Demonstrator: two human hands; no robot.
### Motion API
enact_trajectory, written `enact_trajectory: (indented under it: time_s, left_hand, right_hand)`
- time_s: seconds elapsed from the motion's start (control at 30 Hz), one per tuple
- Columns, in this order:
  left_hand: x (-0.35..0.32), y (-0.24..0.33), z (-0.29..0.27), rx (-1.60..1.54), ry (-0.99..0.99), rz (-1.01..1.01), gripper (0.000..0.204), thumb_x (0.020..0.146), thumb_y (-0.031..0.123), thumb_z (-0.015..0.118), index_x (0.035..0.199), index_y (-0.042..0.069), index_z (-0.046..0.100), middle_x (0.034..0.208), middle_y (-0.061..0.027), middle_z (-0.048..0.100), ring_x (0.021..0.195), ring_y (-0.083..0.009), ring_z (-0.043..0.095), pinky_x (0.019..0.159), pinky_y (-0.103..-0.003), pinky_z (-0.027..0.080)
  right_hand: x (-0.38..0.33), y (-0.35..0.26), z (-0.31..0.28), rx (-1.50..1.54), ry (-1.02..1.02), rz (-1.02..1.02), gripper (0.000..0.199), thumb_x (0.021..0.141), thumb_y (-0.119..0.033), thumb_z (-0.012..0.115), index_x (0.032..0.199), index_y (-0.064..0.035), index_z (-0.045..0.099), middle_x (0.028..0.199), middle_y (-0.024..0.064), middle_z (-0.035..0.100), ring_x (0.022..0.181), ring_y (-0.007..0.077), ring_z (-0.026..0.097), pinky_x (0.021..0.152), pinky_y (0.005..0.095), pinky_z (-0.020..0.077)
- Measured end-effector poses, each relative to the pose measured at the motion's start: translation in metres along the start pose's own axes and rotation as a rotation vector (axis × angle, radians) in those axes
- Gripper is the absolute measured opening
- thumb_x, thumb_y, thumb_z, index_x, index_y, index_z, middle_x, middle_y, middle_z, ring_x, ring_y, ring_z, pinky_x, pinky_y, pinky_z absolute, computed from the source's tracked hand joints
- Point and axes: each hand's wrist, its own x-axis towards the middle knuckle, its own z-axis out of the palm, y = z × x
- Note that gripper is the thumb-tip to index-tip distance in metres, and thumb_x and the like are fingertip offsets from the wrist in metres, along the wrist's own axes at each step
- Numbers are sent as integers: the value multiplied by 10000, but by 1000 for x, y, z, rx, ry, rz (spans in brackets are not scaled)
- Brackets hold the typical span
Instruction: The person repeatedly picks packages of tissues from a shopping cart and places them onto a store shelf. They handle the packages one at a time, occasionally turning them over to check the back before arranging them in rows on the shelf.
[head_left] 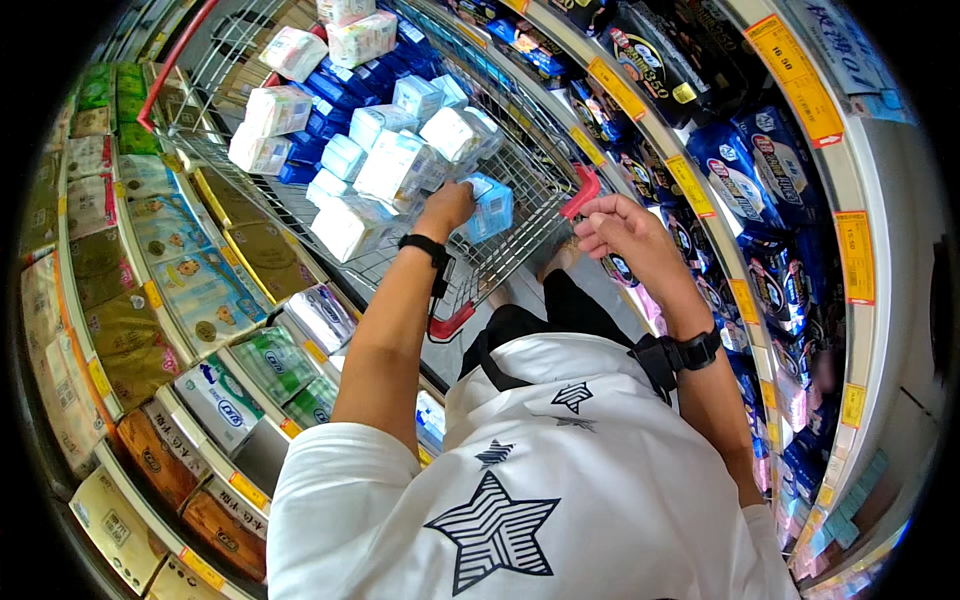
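Observation:
My left hand reaches into a shopping cart, its fingers closed against the edge of a light-blue plastic-wrapped pack. The fingertips are partly hidden. White-and-blue packs lie piled right beside that hand, with a white pack at the near side. My right hand hangs outside the cart, fingers loosely curled and somewhat apart, with nothing visible in them. It is nearest to one red end of the cart's handle.
The wire cart also carries dark-blue packs and white packs. Shelves of tissue packs line the left side. On the right, shelves hold dark-blue packs behind yellow price labels, close to my right arm.

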Motion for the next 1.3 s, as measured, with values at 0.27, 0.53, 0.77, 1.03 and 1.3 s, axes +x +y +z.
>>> enact_trajectory:
  time_s: [0.27, 0.53, 0.77, 1.03, 1.3]
  left_hand:
    - [-120, 32, -112, -1064, 61, 194, 155, 959, 195, 644, 970, 51, 590, 1183, -74, 634, 1011, -199, 616, 831, -364, 557]
    - [-185, 37, -147, -1713, -50, 402, 68, 977, 137, 620, 1012, 94, 581, 1090, -24, 654, 990, -142, 653, 863, -338, 571]
    - [-193, 47, -140, -1805, 153, 339, 330, 1050, 247, 528, 1279, 9, 547, 1218, -82, 639, 1102, -168, 632, 961, -319, 527]
    - [-217, 64, -148, -1654, 97, 288, 672, 1047, 561, 409, 1479, 46, 421, 1413, -109, 559, 1246, -211, 586, 1012, -379, 513]
    - [-226, 70, -154, -1580, 90, 238, 696, 1040, 599, 372, 1456, 44, 432, 1324, -139, 616, 1139, -214, 663, 845, -380, 609]
  right_hand:
    - [12, 7, 23, 97, 131, -44, 353, 1034, -319, 557, 1229, -27, 591, 1106, 84, 647, 1011, 155, 638, 868, 306, 539]
    - [13, -5, 56, 441, -133, -51, 698, 977, -574, 557, 1440, -63, 446, 1373, 159, 545, 1171, 296, 586, 929, 436, 532]
    - [5, -17, 86, 362, -187, -95, 714, 944, -546, 619, 1446, -75, 428, 1259, 131, 598, 1077, 289, 623, 799, 440, 555]
    - [8, -21, 91, 379, -164, -11, 697, 958, -576, 583, 1403, -53, 464, 1142, 243, 615, 926, 338, 672, 735, 485, 582]
    - [5, -21, 94, 368, -181, -21, 712, 973, -607, 544, 1425, -65, 450, 1160, 241, 613, 915, 328, 678, 724, 481, 591]
